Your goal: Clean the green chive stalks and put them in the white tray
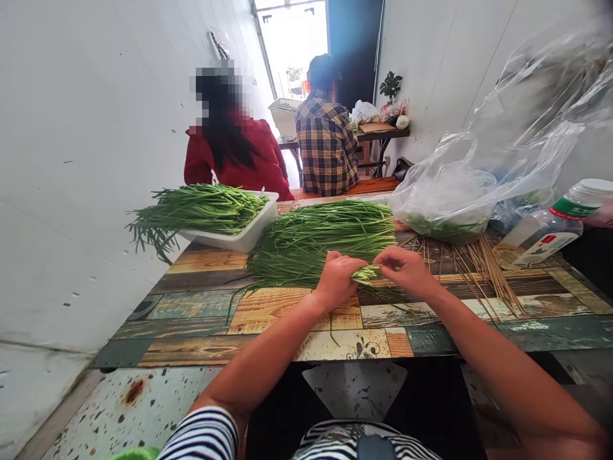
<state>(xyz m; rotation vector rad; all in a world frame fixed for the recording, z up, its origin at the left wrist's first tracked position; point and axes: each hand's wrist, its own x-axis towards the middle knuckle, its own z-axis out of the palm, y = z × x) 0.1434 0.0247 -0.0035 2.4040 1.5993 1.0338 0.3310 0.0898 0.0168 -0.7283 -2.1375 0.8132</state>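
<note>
My left hand [336, 279] is wrapped round a small bunch of chives [364, 275], with the pale cut ends sticking out to the right. At those ends, the fingertips of my right hand [406, 271] are pinched together; whatever is between them is too small to make out. Just beyond both hands lies a wide heap of long green chives [330, 230] on the wood-patterned table [191, 351], stem ends to the right. Thin brown wooden sticks [495, 275] are spread to the right of my right hand.
A white tray [256, 237] piled with more chives [211, 207] stands at the back left. To the right are a clear plastic bag [440, 191] with greens and a plastic bottle [546, 227]. Two people sit beyond the table, one in red [239, 153], one in plaid [325, 144].
</note>
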